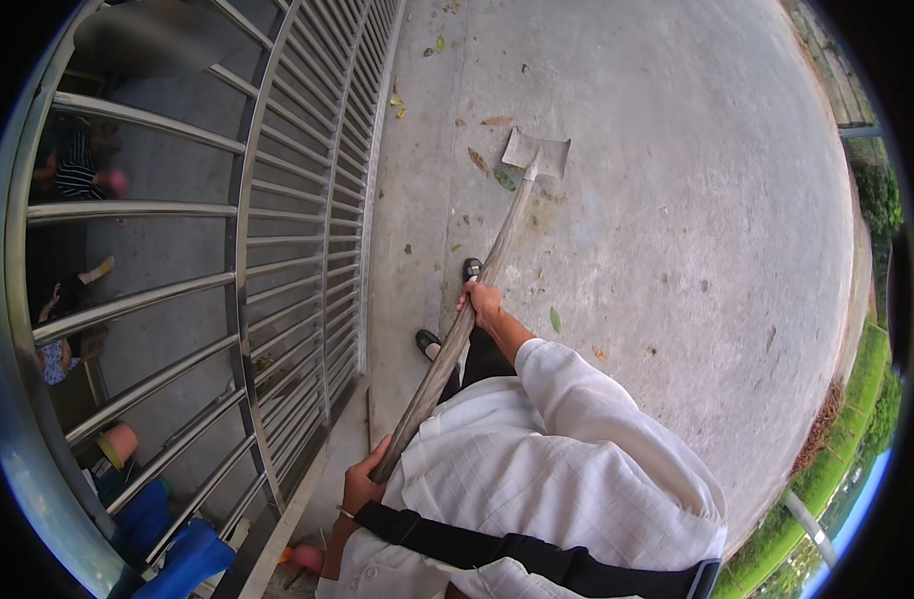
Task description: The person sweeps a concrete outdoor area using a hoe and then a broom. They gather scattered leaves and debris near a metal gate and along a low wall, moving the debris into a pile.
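A shovel with a long weathered wooden handle point(440, 374) slants across the middle of the head view. Its flat, squarish metal blade point(537, 153) rests on or just over the concrete, beside several fallen leaves point(504, 179). My right hand point(483, 301) wraps round the handle about midway, above my dark shoes point(429, 342). Farther back, near the handle's rear end, my left hand point(363, 481) is closed round the wood, close to my white shirt and a black strap point(497, 542).
A metal bar railing point(242, 250) runs along my left. Behind it are seated people in part, an orange pot point(118, 442) and blue cloth-like things point(183, 549). Leaves point(555, 319) dot the concrete floor point(696, 240). Grass point(838, 439) borders the far right.
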Available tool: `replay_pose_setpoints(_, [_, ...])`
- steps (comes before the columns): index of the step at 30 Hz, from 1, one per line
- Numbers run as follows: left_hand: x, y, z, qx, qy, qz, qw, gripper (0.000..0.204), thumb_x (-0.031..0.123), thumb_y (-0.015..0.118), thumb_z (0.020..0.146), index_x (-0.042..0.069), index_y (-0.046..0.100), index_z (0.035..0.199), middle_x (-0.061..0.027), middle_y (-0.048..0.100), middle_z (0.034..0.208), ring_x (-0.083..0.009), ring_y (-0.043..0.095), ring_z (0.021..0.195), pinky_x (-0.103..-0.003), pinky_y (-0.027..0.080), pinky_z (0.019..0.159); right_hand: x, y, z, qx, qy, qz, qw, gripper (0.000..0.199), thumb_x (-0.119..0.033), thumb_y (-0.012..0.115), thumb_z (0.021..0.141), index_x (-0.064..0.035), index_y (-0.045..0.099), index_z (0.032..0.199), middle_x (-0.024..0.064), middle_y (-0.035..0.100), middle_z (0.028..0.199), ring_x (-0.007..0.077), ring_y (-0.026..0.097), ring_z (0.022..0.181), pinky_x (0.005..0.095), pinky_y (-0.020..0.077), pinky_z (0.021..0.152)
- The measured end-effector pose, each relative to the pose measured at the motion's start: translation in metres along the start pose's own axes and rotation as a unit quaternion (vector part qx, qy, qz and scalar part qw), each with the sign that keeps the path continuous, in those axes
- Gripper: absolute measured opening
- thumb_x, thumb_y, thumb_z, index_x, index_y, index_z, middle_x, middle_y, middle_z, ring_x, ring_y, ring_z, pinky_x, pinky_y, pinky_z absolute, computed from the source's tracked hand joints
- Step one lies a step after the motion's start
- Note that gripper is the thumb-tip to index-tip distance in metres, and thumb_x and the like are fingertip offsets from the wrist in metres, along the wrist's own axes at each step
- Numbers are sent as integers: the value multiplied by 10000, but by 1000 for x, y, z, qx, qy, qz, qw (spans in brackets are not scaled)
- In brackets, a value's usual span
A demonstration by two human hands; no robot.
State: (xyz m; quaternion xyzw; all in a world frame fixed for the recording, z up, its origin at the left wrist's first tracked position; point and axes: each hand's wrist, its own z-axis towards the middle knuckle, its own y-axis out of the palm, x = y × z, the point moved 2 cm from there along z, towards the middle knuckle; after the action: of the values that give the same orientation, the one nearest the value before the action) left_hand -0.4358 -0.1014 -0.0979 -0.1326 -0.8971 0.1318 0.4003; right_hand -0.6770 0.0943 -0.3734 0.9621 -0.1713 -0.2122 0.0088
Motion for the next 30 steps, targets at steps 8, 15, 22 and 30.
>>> replay_pose_setpoints(8, [25,8,22,-1,8,-19,1000,479,-1,583,754,134,511,1208,-142,591,1086,-158,571,1002,-224,417,811,-19,-1,28,20,35,-13,999,88,-10,515,710,51,452,699,124,469,519,237,486,389,374,450,364])
replay_pose_setpoints(15, [18,-9,1,-26,-62,22,997,496,22,616,753,102,494,1227,-95,554,1167,-113,502,1064,-209,367,886,0,8,-1,-2,54,25,998,86,-28,502,695,28,471,639,127,485,534,248,499,414,377,450,396])
replay_pose_setpoints(22, [15,-9,2,-15,-58,40,997,508,44,640,735,104,501,1220,-96,580,1128,-124,529,1034,-213,383,868,6,7,8,-23,29,5,999,100,-37,504,689,23,465,619,133,486,522,248,494,406,361,446,399])
replay_pose_setpoints(30, [51,10,40,-5,21,35,999,501,55,622,727,147,509,1206,-173,594,1021,-221,592,964,-263,464,736,-21,-4,46,-47,26,64,996,92,-34,499,697,6,479,617,115,477,524,225,493,416,354,453,410])
